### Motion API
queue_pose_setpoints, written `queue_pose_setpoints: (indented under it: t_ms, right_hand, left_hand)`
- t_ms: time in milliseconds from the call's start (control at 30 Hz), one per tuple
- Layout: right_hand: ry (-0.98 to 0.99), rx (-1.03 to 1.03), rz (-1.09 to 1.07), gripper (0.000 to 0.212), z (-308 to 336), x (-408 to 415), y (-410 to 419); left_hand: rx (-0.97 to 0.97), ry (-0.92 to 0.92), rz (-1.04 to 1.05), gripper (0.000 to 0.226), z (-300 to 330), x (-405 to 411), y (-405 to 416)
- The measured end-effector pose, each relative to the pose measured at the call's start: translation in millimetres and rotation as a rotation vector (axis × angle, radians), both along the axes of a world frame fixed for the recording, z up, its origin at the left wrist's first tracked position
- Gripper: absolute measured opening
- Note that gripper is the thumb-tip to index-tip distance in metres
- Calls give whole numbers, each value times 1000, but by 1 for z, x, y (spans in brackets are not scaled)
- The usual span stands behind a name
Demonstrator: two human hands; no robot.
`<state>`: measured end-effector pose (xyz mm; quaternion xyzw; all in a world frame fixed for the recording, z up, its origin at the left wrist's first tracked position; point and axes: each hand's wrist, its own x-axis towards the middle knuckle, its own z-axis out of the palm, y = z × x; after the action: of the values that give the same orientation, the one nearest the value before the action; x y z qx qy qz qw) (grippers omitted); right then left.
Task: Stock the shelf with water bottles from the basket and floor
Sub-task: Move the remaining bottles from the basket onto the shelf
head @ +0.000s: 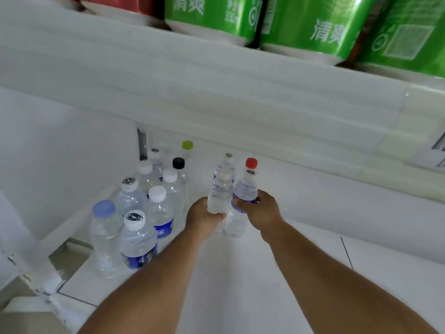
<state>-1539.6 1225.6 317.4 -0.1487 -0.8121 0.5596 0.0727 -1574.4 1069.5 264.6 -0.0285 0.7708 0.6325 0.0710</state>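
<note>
At frame centre, the left hand (203, 219) grips a clear bottle (220, 196); the right hand (261, 210) grips a blue-labelled bottle (244, 191), fingers curled round each.

- A cluster of bottles (147, 203) stands on the lower shelf (313, 237) at the left, running from near to far.
- Right of the cluster, well apart from it, the left hand (204, 219) and right hand (261, 210) each hold a bottle, side by side and touching.
- Two more bottles (238, 165) stand just behind the held pair.
- Above, on the upper shelf (216, 88), packs (301, 30) sit in a row along the far edge.
</note>
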Motion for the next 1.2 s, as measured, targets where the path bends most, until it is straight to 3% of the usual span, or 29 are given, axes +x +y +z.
queue_pose_setpoints:
  t_ms: [367, 500, 633, 733, 867, 1200]
  right_hand:
    - [-64, 19, -2, 30, -7, -2, 4]
    - [-148, 68, -3, 49, -14, 3, 4]
    - [-260, 80, -30, 89, -17, 18, 3]
    - [-297, 107, -37, 88, -14, 40, -6]
    - [-290, 287, -4, 66, -2, 80, -30]
    - [-355, 850, 139, 78, 13, 193, -95]
  left_hand:
    - [-52, 80, -27, 39, -9, -3, 2]
    - [-133, 58, -63, 57, -6, 4, -2]
    - [-233, 59, -76, 59, 0, 24, -7]
    - [-269, 66, -138, 53, 11, 47, -15]
    - [-391, 87, -270, 70, 34, 83, -35]
    - [-717, 210, -557, 79, 64, 169, -107]
